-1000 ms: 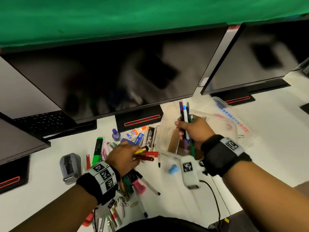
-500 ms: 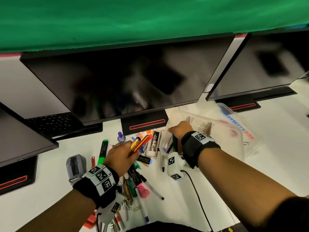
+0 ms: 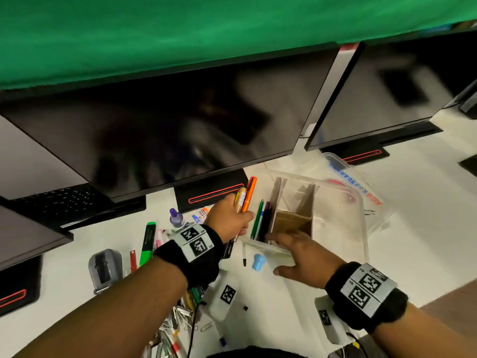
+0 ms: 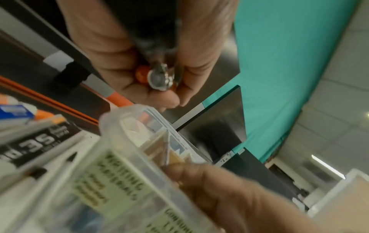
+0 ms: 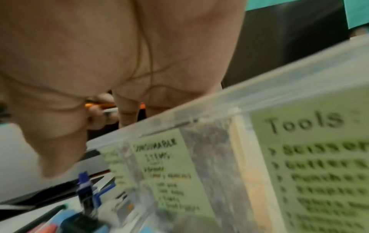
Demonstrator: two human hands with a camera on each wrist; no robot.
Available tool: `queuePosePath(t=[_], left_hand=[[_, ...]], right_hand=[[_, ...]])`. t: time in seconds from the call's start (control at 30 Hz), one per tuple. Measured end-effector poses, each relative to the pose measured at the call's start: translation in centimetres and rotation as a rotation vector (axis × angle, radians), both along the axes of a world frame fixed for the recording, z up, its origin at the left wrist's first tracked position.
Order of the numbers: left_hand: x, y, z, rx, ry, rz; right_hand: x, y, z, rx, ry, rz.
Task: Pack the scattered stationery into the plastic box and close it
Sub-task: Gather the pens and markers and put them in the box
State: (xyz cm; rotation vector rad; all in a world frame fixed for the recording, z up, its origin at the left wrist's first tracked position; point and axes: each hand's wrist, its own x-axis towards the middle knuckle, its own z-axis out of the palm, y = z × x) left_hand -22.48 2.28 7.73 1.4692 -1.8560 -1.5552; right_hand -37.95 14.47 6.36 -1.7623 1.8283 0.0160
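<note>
The clear plastic box (image 3: pixel 360 228) stands open with cardboard dividers inside. Several pens (image 3: pixel 261 220) stand in its left compartment. My left hand (image 3: pixel 238 223) grips a bunch of pens (image 3: pixel 245 196), orange and yellow among them, just left of the box's left wall. Their ends (image 4: pixel 157 78) show in the left wrist view inside my curled fingers. My right hand (image 3: pixel 291 251) lies flat with spread fingers over the box's near rim and holds nothing. The box's front wall (image 5: pixel 299 157) bears green labels. Behind the box, its lid (image 3: pixel 361 182) lies at the back right.
Loose stationery covers the desk at left: a green highlighter (image 3: pixel 148 239), a grey stapler (image 3: pixel 105 267), a purple-capped bottle (image 3: pixel 176 218), a blue cap (image 3: pixel 258 262), clips and pens near my body. Black monitors (image 3: pixel 180 130) overhang the desk's back.
My right hand let its pens go into the box's left compartment and drew back to the near rim. My left hand carried its pens right, up to the box.
</note>
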Motion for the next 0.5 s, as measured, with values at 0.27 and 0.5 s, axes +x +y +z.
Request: queuePosePath(t=[0.27, 0.5], left_hand=[[-5.1, -1.8, -1.4, -0.06, -0.165, -0.098], [-3.3, -2.5, -1.8, 0.013, -0.012, -0.075]], right_hand=[[0.6, 1.1, -2.1, -0.117, -0.131, 0.018], [-0.2, 0.0, -1.6, -0.152, -0.158, 0.014]])
